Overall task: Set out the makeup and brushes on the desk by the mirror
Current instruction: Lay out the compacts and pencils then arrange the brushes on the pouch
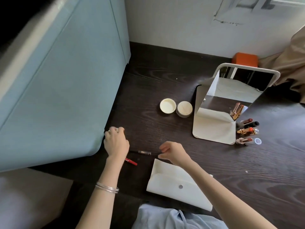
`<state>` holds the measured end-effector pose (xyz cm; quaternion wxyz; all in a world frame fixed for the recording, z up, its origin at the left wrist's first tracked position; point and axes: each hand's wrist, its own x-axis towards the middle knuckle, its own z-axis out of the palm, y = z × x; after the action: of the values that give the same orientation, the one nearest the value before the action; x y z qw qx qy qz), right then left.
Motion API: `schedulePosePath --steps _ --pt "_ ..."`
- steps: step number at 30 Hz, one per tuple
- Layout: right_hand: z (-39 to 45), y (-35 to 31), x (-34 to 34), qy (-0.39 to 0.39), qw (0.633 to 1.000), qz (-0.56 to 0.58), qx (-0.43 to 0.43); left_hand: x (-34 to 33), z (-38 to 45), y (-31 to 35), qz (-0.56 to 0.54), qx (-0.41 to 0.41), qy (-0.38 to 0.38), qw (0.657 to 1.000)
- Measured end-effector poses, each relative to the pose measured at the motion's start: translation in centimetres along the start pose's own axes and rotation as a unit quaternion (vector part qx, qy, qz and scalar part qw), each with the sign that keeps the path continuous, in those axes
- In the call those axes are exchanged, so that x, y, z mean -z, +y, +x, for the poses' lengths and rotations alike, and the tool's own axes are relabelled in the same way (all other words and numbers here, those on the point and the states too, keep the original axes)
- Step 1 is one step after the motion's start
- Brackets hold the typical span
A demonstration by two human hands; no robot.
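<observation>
The makeup lies in three groups on the dark desk point(165, 76). Four lipsticks point(245, 130) sit in a row just beside the right edge of the mirror point(214, 126), likely kept within reach of it. An open jar point(184, 109) and its lid point(168, 105) sit touching, left of the mirror. Near the desk's left edge, a thin pencil point(142, 152) and a red tube point(132, 161) lie apart. The left hand point(116, 141) curls there; whether it grips something small I cannot tell. The right hand point(173, 153) hangs loosely curled, holding nothing, above the white pouch point(175, 187) at the near edge.
</observation>
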<state>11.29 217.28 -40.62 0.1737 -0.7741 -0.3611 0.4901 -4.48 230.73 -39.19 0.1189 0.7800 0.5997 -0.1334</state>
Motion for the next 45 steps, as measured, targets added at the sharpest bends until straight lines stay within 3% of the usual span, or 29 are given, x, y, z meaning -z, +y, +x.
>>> schedulePosePath --steps 7,11,13,15,18,25,28,31,37,41,45 --pt "1.2 -1.3 -0.1 -0.014 0.995 0.094 -0.017 -0.4 3.7 -0.3 0.066 0.036 -0.105 0.992" --pt "1.1 -0.8 0.1 0.000 0.979 0.202 -0.041 0.7 3.3 0.8 -0.021 0.023 -0.108 0.994" --pt "0.9 -0.7 0.4 -0.002 0.951 0.305 -0.046 1.7 2.5 2.2 -0.072 -0.030 -0.096 0.992" --pt "0.5 -0.5 1.0 -0.021 0.915 0.401 -0.052 2.6 1.4 4.4 -0.152 -0.073 -0.140 0.976" --pt "-0.4 0.1 2.1 -0.082 0.844 0.528 -0.041 2.9 -0.6 7.9 -0.311 -0.093 -0.270 0.906" --pt "-3.6 4.1 4.1 -0.080 0.782 0.614 -0.075 1.4 -4.7 12.5 -0.348 -0.187 -0.334 0.856" --pt "-4.3 5.5 4.0 -0.065 0.787 0.606 -0.098 1.0 -5.6 13.5 -0.317 -0.218 -0.369 0.846" --pt "-4.5 6.1 4.0 -0.062 0.802 0.589 -0.077 0.7 -6.4 14.6 -0.251 -0.250 -0.337 0.872" --pt "-5.4 7.3 5.5 -0.143 0.792 0.594 -0.001 0.8 -7.2 15.5 -0.199 -0.258 -0.294 0.899" --pt "-5.9 7.8 5.9 -0.167 0.781 0.601 0.014 1.0 -7.2 15.9 -0.165 -0.269 -0.311 0.896" --pt "-6.1 7.5 5.9 -0.140 0.799 0.585 0.005 1.2 -6.8 16.2 -0.149 -0.265 -0.331 0.894"
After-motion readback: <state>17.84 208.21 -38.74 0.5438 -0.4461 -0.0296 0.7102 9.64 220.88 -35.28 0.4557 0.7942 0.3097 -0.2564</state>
